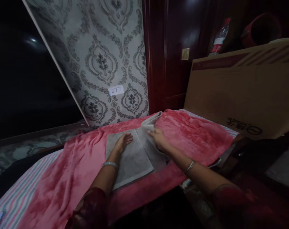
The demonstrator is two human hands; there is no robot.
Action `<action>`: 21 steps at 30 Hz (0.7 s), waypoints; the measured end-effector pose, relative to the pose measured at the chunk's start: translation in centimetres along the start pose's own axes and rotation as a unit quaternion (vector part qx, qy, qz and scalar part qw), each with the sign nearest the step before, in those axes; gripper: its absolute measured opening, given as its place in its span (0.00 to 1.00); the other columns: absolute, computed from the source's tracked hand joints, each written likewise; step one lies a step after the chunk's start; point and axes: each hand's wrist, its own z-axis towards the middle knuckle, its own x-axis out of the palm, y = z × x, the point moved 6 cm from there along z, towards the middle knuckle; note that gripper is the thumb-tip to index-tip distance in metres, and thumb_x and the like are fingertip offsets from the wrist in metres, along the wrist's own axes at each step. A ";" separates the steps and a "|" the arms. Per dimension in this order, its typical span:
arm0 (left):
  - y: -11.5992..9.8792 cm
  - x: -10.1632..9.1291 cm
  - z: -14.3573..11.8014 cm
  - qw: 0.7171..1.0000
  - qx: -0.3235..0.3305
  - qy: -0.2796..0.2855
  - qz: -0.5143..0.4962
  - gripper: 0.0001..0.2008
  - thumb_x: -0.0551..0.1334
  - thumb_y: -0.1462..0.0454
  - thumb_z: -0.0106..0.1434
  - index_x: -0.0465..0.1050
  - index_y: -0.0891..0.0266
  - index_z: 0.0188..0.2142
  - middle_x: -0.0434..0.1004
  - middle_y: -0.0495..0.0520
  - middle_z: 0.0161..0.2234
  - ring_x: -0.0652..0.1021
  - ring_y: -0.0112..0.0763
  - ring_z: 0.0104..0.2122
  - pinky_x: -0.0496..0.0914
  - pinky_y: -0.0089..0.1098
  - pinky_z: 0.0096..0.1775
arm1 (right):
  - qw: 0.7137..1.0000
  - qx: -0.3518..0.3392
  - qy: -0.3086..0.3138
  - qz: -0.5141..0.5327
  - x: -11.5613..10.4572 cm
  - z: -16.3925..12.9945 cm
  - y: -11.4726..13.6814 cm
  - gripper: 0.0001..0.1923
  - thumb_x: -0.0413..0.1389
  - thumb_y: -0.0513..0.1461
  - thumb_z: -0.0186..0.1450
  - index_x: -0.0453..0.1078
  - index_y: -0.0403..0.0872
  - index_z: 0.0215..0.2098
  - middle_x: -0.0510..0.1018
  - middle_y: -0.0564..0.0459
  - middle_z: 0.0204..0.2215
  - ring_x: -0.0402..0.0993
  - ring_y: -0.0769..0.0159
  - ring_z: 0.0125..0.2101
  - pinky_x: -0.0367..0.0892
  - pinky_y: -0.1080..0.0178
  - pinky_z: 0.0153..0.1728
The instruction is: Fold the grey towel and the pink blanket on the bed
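Grey fabric [132,162], frame centre: right hand [158,139] pinches raised fold; left hand [121,143], fingers extended, gripping nothing, should press flat.

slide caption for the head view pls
Left hand on grey fabric laid over a pink blanket, right hand gripping a raised pale fold.

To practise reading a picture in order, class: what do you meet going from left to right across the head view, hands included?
Black panel, left hand, right hand, small gold-coloured plate, red-capped bottle.
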 end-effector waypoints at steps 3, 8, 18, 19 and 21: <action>-0.2 -2.6 -0.4 0.995 -0.046 -0.014 -0.082 0.31 0.54 0.40 0.65 0.70 0.66 0.49 0.79 0.66 0.40 0.82 0.43 0.35 0.77 0.45 0.40 | 0.946 -0.084 0.196 -0.244 6.9 -4.0 -1.4 0.10 0.57 0.36 0.60 0.78 0.44 0.38 0.83 0.49 0.35 0.78 0.58 0.39 0.69 0.61 0.43; 0.3 -4.3 -1.7 0.993 -0.062 -0.047 -0.084 0.31 0.56 0.40 0.65 0.65 0.63 0.53 0.78 0.64 0.44 0.83 0.44 0.37 0.77 0.41 0.36 | 0.810 -0.143 0.316 -0.473 10.2 -10.1 -5.5 0.24 0.52 0.30 0.59 0.76 0.44 0.52 0.81 0.43 0.47 0.76 0.57 0.49 0.66 0.61 0.50; -4.3 5.5 -3.7 0.906 0.228 0.051 0.354 0.32 0.76 0.65 0.46 0.73 0.58 0.52 0.68 0.60 0.60 0.64 0.52 0.63 0.57 0.50 0.65 | 0.757 -0.225 0.312 -0.529 10.2 -12.1 -6.6 0.24 0.52 0.29 0.62 0.74 0.42 0.56 0.77 0.43 0.56 0.68 0.56 0.57 0.61 0.55 0.59; -4.3 7.0 -4.1 0.855 0.260 0.083 0.442 0.30 0.74 0.65 0.50 0.72 0.58 0.53 0.68 0.61 0.61 0.65 0.52 0.63 0.57 0.51 0.64 | 0.755 -0.229 0.307 -0.533 10.2 -12.3 -6.8 0.24 0.52 0.29 0.63 0.74 0.42 0.56 0.76 0.43 0.56 0.68 0.56 0.57 0.61 0.55 0.60; -3.7 8.8 -4.2 0.795 0.272 0.122 0.528 0.24 0.71 0.66 0.55 0.72 0.59 0.51 0.69 0.63 0.58 0.67 0.52 0.60 0.59 0.52 0.62 | 0.755 -0.239 0.297 -0.533 10.2 -12.6 -7.0 0.24 0.51 0.28 0.64 0.73 0.43 0.58 0.76 0.43 0.57 0.67 0.57 0.58 0.60 0.54 0.61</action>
